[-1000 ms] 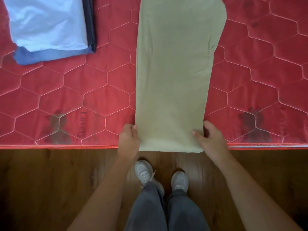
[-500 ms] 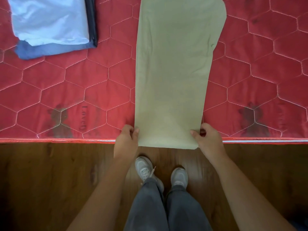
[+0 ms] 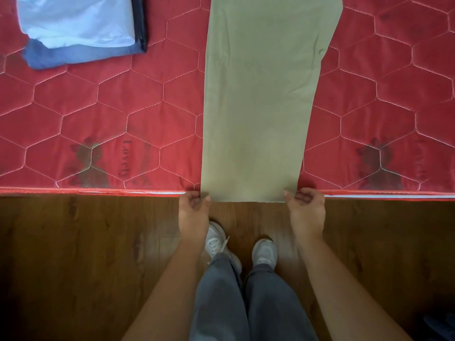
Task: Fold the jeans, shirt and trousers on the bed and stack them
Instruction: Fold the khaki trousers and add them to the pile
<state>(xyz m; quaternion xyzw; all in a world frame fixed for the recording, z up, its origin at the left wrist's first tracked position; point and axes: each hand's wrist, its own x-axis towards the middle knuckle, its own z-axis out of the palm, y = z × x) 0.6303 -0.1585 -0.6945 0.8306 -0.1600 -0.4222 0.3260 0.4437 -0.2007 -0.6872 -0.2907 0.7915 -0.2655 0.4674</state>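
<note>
The khaki trousers (image 3: pixel 261 99) lie lengthwise down the middle of the red quilted bed (image 3: pixel 98 124), folded leg on leg, their hem just over the bed's near edge. My left hand (image 3: pixel 193 209) pinches the hem's left corner. My right hand (image 3: pixel 305 205) pinches the right corner. At the far left, a folded light-blue shirt (image 3: pixel 76 20) rests on top of the folded blue jeans (image 3: pixel 73 56). The top of the trousers runs out of view.
A brown wooden floor (image 3: pixel 73 267) lies below the bed's near edge. My grey-trousered legs and white shoes (image 3: pixel 215 242) stand right at that edge. A dark object shows at the bottom right corner.
Both hands have drawn the trouser hem toward me, from resting on the mattress to the bed's near edge, and the fabric looks pulled straighter.
</note>
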